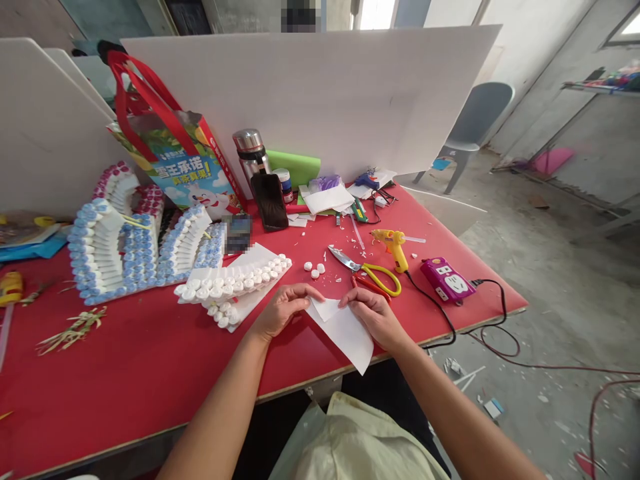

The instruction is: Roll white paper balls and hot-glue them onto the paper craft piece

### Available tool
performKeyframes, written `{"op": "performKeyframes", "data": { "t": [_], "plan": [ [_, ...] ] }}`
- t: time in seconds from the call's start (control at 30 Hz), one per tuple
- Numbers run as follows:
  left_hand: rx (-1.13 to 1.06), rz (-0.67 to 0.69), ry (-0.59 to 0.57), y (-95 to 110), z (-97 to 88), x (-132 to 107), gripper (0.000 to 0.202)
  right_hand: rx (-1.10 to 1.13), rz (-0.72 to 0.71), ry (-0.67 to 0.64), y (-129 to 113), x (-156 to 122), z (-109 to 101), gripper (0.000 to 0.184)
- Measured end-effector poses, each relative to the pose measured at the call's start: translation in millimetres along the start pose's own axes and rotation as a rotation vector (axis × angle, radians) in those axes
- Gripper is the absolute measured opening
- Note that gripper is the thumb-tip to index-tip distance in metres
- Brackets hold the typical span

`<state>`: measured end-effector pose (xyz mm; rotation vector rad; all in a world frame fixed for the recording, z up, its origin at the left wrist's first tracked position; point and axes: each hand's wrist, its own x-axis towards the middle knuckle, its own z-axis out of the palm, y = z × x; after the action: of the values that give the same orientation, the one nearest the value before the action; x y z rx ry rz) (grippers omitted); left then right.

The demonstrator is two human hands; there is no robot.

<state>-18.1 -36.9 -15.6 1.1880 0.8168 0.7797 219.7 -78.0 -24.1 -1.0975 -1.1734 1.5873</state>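
Observation:
A sheet of white paper (345, 333) is held between my two hands near the table's front edge, its far end folded over. My left hand (285, 310) pinches the left corner of that fold. At the right side of the fold, my right hand (373, 317) grips the paper between thumb and fingers. Just left of my left hand lies a curved strip of rolled white pieces (235, 283), resting on white card. Beyond my hands are a few small white rolls (315, 270), and scissors with yellow handles (367, 268) lie by my right hand.
A yellow glue gun (393, 247) and a purple power strip (447, 281) with cords are on the right. Blue-and-white rolled paper pieces (140, 250), a shopping bag (185, 167), a phone (270, 202) and a steel flask (249, 150) stand left and back. A white board (320, 93) rises behind.

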Motion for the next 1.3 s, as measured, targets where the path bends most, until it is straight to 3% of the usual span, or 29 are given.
{"op": "performKeyframes", "data": {
  "t": [0.13,0.33,0.47,0.6,0.77,1.1,1.3],
  "plan": [
    [0.011,-0.074,-0.068,10,5.8,0,0.047,-0.088,-0.022,0.006,-2,-2,3,0.025],
    [0.193,-0.081,-0.04,12,13.0,0,0.031,-0.101,-0.048,-0.011,-10,-8,1,0.028],
    [0.225,-0.005,0.021,8,15.2,1,0.025,-0.077,0.042,-0.014,-11,-5,2,0.052],
    [0.157,-0.036,0.003,7,17.6,1,0.028,-0.16,0.089,0.026,-8,0,8,0.038],
    [0.077,-0.062,-0.024,9,14.4,-2,0.031,0.069,0.138,0.128,-11,-1,9,0.036],
    [-0.008,-0.008,-0.128,9,7.4,-2,0.025,0.157,0.155,0.091,-16,-6,0,0.024],
    [0.086,-0.053,-0.005,9,13.4,0,0.026,0.009,0.108,-0.018,-17,-13,-6,0.029]
  ]
}}
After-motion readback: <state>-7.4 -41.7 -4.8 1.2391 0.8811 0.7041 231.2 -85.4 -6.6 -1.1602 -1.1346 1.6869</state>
